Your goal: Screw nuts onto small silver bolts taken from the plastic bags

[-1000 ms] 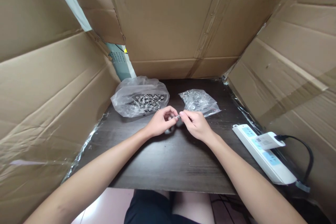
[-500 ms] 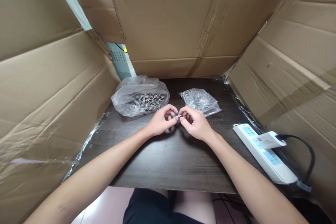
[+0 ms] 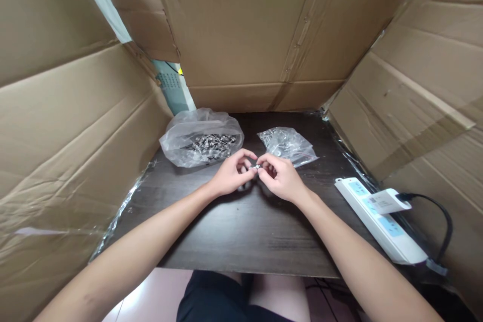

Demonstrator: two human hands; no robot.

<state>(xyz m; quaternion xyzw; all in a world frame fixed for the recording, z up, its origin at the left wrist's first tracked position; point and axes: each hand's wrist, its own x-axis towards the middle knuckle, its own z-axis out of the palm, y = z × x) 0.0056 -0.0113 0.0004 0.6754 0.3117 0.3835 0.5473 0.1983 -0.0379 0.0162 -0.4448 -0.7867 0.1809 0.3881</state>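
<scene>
My left hand (image 3: 234,172) and my right hand (image 3: 278,176) meet above the middle of the dark table. Between their fingertips is a small shiny metal piece (image 3: 256,166), too small for me to tell its exact kind. Thumb and fingers of both hands are curled in a pinch around it. Behind my left hand lies an open clear plastic bag (image 3: 181,143) with a heap of small dark metal parts (image 3: 215,145) in it. A smaller clear bag (image 3: 290,145) with small silvery parts rests just beyond my right hand.
The dark wooden table (image 3: 241,241) has cardboard walls (image 3: 415,90) on its left, back and right. A white power strip (image 3: 381,221) with a plugged-in white adapter (image 3: 388,202) and black cable (image 3: 449,221) lies along the right side.
Both hands stay in nearly the same place. My left index finger has lifted slightly off the small metal piece, which shows a little more between the fingertips.
</scene>
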